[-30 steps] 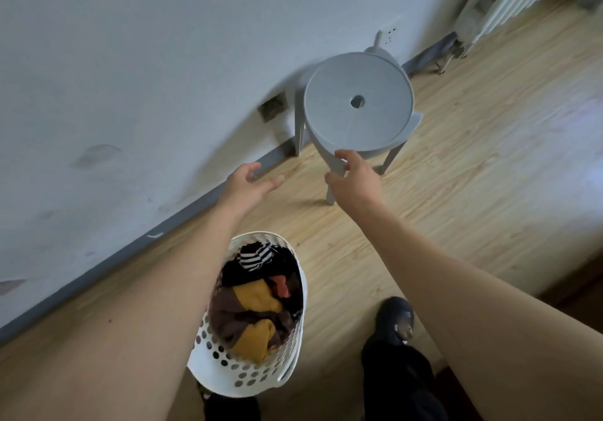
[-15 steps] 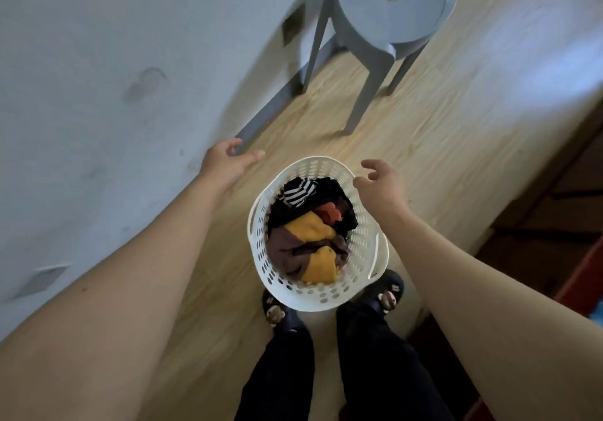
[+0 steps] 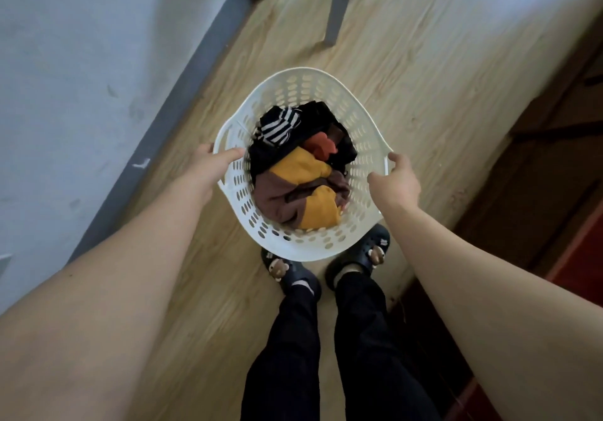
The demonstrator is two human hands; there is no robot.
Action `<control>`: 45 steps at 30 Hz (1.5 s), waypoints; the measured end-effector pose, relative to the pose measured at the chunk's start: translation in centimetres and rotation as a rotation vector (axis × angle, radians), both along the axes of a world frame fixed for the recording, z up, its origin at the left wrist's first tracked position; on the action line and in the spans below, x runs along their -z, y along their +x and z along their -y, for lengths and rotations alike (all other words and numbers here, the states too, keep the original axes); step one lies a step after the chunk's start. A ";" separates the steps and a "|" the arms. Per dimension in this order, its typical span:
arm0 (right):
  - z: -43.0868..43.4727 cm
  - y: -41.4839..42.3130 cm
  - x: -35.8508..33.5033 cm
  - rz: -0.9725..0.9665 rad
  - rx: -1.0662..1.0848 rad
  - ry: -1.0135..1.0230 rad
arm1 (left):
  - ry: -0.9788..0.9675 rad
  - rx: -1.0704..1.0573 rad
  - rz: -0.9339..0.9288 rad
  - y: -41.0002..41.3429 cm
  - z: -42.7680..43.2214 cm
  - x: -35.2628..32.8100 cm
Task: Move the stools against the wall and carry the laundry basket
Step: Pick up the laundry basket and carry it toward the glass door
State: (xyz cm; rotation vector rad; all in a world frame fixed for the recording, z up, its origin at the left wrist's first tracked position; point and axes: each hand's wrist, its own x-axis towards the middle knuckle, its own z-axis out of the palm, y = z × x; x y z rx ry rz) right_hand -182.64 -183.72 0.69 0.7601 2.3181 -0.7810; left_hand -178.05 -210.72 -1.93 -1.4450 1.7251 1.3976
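The laundry basket (image 3: 303, 251) sits between both hands: left hand (image 3: 208, 167) touches its left rim, right hand (image 3: 396, 180) its right rim, fingers curling, neither visibly clamped.

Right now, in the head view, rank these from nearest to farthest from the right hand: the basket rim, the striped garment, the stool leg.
1. Laundry basket rim: at the right hand, fingers on its right edge.
2. Striped garment: inside the basket, upper left of the pile.
3. Stool leg: at the top of the frame, beyond the basket.
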 end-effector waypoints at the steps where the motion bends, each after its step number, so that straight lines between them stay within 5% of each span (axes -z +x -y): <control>1: -0.1 0.0 0.4 -0.037 0.025 0.010 | 0.016 -0.006 0.008 0.0 -0.2 0.5; 4: -0.2 -0.4 0.9 -0.174 0.134 0.094 | -0.001 -0.003 0.015 -0.2 -0.6 1.3; 11: -1.8 -1.9 1.4 0.136 0.355 -0.245 | -0.075 -0.065 -0.019 -1.7 -1.3 1.6; 29: -13.5 -10.0 -13.6 -0.156 0.552 -0.187 | -0.183 0.112 -0.213 -15.1 -11.5 -13.1; 45: -28.6 -28.0 -27.2 -0.488 0.679 -0.170 | -0.127 0.224 -0.469 -40.4 -26.4 -26.8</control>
